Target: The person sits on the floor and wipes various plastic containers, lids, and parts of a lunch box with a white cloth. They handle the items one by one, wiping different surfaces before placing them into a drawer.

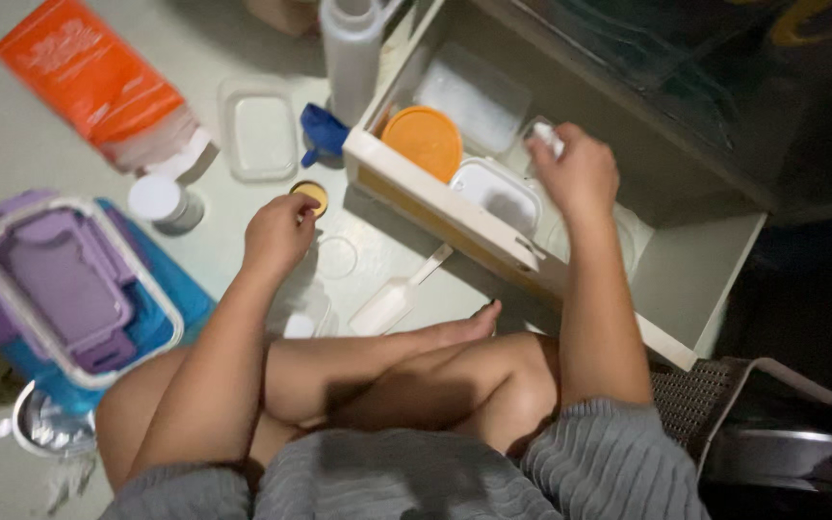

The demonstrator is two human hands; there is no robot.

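I sit cross-legged on the floor beside an open white drawer [455, 207]. My left hand [278, 234] is closed around a small round container with a yellow-orange lid [312, 194], held just above the floor. My right hand [578, 173] reaches into the drawer and grips a small clear container [545, 137]. Inside the drawer lie a round orange lid [423, 141], a clear rectangular container [499, 195] and a frosted rectangular box [472, 96].
On the floor are a white plastic scoop [395, 297], a clear round lid [336, 257], a clear rectangular lid [260, 130], a blue scoop [323, 133], a tall white bottle [351, 53], an orange packet [89, 77], a small white-capped jar [159, 200] and a purple-lidded container [65, 284].
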